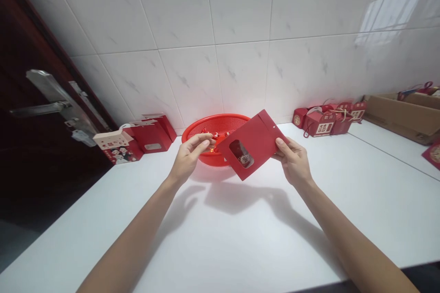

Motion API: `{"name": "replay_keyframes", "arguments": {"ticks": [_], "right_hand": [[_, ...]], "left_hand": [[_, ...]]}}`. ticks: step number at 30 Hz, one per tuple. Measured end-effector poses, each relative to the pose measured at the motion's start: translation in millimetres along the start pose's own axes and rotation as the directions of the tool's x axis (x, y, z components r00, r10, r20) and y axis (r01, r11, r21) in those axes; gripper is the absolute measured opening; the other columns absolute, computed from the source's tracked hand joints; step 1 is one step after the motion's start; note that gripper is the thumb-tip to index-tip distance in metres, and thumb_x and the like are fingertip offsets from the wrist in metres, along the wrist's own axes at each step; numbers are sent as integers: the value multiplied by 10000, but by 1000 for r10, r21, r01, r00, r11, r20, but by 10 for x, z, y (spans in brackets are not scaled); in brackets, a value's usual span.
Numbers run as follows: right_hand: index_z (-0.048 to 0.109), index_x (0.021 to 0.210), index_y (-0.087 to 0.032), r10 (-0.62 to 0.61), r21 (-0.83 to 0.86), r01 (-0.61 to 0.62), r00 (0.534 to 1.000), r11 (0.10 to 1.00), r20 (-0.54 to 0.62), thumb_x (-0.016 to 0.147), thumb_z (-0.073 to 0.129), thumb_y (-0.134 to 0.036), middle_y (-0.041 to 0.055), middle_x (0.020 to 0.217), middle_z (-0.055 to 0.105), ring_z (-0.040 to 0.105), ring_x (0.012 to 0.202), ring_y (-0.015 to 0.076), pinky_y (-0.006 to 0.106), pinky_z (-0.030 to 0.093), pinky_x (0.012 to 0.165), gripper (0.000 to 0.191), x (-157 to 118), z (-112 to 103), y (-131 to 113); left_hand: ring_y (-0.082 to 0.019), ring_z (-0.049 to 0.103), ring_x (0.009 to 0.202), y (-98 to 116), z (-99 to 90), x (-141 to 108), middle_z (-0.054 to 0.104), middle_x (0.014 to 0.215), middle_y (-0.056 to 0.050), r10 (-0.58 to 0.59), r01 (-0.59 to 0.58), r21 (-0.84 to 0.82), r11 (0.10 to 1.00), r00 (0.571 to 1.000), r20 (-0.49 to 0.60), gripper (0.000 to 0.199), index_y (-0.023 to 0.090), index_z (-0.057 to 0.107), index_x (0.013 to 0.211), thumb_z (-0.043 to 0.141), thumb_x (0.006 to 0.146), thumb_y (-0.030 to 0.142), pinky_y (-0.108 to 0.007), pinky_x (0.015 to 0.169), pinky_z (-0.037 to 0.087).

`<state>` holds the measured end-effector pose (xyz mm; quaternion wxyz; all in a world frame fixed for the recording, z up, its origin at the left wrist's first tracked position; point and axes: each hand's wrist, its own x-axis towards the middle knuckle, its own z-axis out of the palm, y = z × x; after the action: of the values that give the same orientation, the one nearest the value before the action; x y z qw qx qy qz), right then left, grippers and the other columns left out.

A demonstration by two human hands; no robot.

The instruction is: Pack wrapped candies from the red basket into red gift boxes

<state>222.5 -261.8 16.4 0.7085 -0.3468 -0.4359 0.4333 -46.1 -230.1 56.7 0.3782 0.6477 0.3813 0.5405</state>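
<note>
- With right hand, head view: gripping red bag between thumb and fingers.
- Tilted in front of red basket, with long axis climbing rightward.
- With left hand, nearer the basket: pinching; can't tell if holding anything.

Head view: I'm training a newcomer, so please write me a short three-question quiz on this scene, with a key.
1. Multiple choice: What does the right hand hold?
A) A door handle
B) A red paper bag with a window in it
C) A cardboard flap

2. True or false: The brown cardboard box stands to the right of the red basket.

3. Fill in the gap: The wall behind the white table is covered with ____.

Key: 1. B. 2. True. 3. Tiles.
</note>
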Motion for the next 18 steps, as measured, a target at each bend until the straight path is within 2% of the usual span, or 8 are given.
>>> {"name": "replay_keyframes", "arguments": {"ticks": [5, 8, 12, 15, 18], "right_hand": [[745, 909, -213, -20, -36, 21, 999, 999, 31, 717, 806, -539, 33, 874, 706, 672, 783, 192, 366, 634, 697, 383, -24, 12, -37], [734, 862, -193, -35, -164, 54, 992, 985, 117, 758, 773, -543, 32, 795, 692, 657, 716, 183, 335, 614, 628, 367, -66, 21, -81], [694, 807, -170, -16, -300, 91, 970, 949, 243, 811, 720, -545, 45, 762, 687, 673, 721, 198, 306, 580, 596, 376, -115, 28, -113], [669, 802, -171, -7, -315, 100, 959, 944, 282, 821, 701, -545, 40, 757, 676, 667, 722, 195, 297, 563, 602, 376, -114, 12, -126], [638, 759, -182, -42, -427, 187, 945, 885, 325, 859, 649, -530, 20, 701, 630, 600, 648, 159, 267, 497, 555, 363, -115, -7, -166]], "left_hand": [[-256, 688, 1006, -18, 20, -21, 755, 991, -85, -23, 22, 32, 999, 998, 54, 433, 179, 743, 1036, 732, 789, 535, -393, 924, 561], [-255, 692, 991, -28, 14, -20, 756, 968, -81, -42, 38, 56, 998, 997, 71, 429, 177, 743, 1016, 724, 792, 543, -410, 964, 541], [-266, 689, 998, -31, 31, -19, 759, 986, -88, -64, 54, 104, 993, 993, 98, 433, 180, 743, 1010, 723, 789, 552, -433, 995, 518], [-264, 691, 981, -40, 48, -22, 757, 1009, -85, -66, 50, 124, 991, 989, 134, 430, 190, 745, 998, 724, 783, 561, -425, 969, 527], [-254, 688, 982, -54, 53, -29, 752, 1027, -81, -73, 48, 141, 989, 982, 173, 407, 192, 738, 982, 705, 799, 554, -405, 955, 530]]}}
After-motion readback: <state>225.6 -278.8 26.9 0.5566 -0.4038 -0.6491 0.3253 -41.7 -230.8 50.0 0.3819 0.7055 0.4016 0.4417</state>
